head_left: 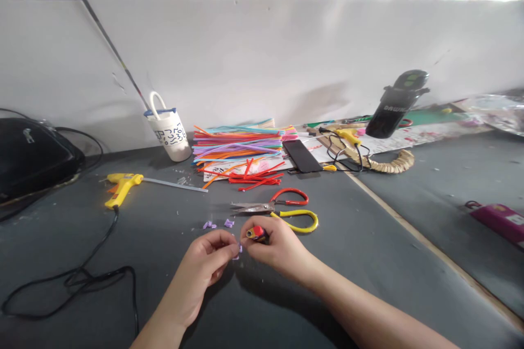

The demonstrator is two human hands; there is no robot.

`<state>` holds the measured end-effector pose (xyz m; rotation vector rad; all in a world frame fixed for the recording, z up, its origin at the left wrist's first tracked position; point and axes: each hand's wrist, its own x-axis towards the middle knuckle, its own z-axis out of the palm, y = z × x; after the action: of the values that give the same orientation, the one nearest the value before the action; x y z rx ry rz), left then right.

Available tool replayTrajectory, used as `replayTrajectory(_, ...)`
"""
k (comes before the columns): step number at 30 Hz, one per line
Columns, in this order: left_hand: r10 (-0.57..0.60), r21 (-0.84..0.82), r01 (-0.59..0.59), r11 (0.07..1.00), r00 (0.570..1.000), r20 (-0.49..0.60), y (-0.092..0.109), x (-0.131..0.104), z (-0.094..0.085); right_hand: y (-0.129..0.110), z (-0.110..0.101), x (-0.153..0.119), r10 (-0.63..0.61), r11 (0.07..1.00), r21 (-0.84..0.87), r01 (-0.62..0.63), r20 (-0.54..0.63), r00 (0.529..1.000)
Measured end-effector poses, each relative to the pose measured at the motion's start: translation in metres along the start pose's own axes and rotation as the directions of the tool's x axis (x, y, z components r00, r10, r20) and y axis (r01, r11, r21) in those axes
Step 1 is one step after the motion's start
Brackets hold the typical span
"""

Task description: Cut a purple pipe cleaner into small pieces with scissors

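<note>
My left hand (pixel 210 259) is closed in a pinch on a small purple piece (pixel 236 256) near the centre of the view. Right beside it, my right hand (pixel 272 242) is wrapped round a lighter (pixel 256 233) with a red and yellow top; its fingertips are close to the purple piece. Other small purple pieces (pixel 229 223) lie on the dark table (pixel 164 251) just beyond the hands. Scissors (pixel 256 208) with one red and one yellow handle rest behind my right hand, their blades pointing left.
Coloured fuzzy strips (pixel 241 144) lie at the back, near a phone (pixel 303 156) and a white cup (pixel 170 133). A yellow glue gun (pixel 124 186) with a black cord is on the left. A dark bottle (pixel 393 106) stands at the back right; a purple case (pixel 499 221) lies far right.
</note>
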<state>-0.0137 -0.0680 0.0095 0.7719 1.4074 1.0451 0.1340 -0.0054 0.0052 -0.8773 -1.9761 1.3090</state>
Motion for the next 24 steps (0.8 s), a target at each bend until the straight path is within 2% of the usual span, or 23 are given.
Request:
replayTrajectory(4, 0.014, 0.012, -0.014, 1.0, 1.0, 0.002, 0.0, -0.001, 0.0, -0.001, 0.0, 0.0, 0.017, 0.998, 0.052, -0.017, 0.004, 1.0)
replayTrajectory(7, 0.029, -0.026, -0.028, 0.999, 1.0, 0.011, -0.002, 0.001, -0.001, -0.003, -0.001, -0.001, 0.052, 0.985, 0.167, -0.051, 0.0, 0.999)
replayTrajectory(10, 0.028, -0.098, -0.028, 0.995, 1.0, -0.006, -0.004, 0.004, -0.003, -0.001, -0.003, 0.0, 0.143, 0.948, 0.29, -0.133, -0.012, 0.99)
replayTrajectory(14, 0.005, -0.186, -0.016, 0.982, 0.998, -0.057, -0.006, 0.007, -0.004, 0.004, -0.002, 0.003, 0.272, 0.942, 0.223, -0.252, -0.062, 0.96)
replayTrajectory(18, 0.002, -0.244, -0.014, 0.97, 0.999, -0.05, -0.007, 0.005, -0.003, 0.01, 0.003, 0.005, 0.284, 0.944, 0.191, -0.268, -0.064, 0.957)
replayTrajectory(24, 0.005, -0.244, -0.014, 0.97, 0.999, -0.039, -0.009, 0.002, 0.0, 0.013, 0.01, 0.005, 0.283, 0.944, 0.197, -0.263, -0.079, 0.956)
